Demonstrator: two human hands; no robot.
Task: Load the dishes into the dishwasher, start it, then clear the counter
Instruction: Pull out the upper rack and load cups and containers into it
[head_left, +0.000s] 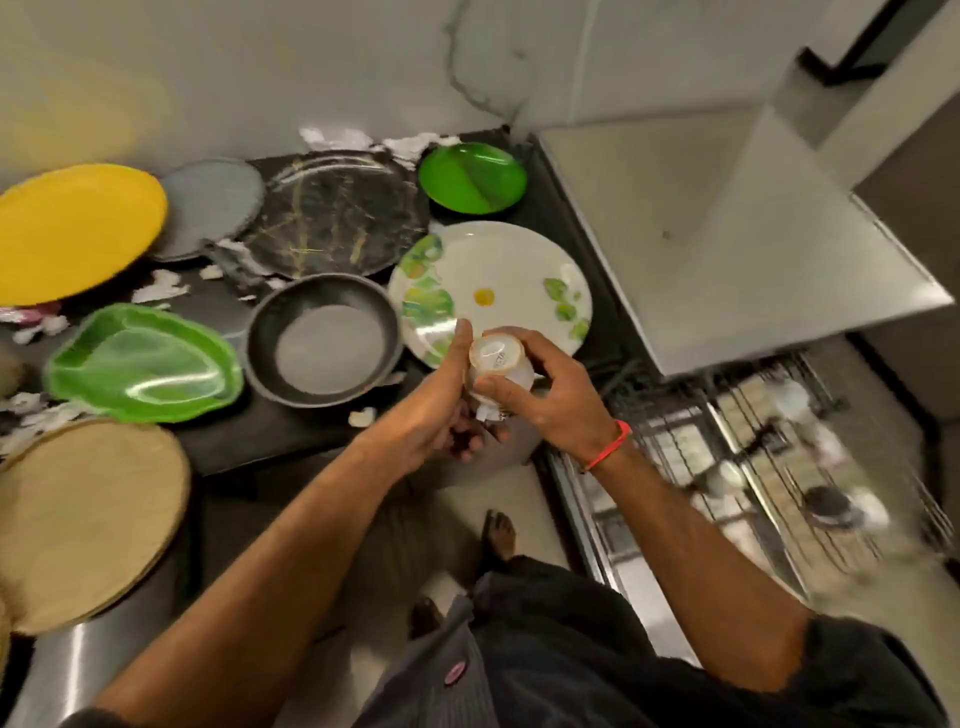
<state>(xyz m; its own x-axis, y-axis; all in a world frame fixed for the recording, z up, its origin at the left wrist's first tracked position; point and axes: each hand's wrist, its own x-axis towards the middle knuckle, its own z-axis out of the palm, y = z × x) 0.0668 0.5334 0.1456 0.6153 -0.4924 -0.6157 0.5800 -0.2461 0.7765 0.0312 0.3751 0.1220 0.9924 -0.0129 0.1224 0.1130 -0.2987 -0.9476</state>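
Both hands meet at the bench (291, 441) edge, near centre frame. The right hand (545, 395) has its fingers (498, 387) clenched round a small white cup (498, 364) held upside down, base toward the camera. The left hand (441, 410) presses against the cup's side, thumb up, fingers curled underneath. At 12 o'clock from the cup lies a white floral plate (498, 270); at 9 o'clock a dark bowl (322, 340). The open dishwasher rack (753, 467) sits at 4 o'clock
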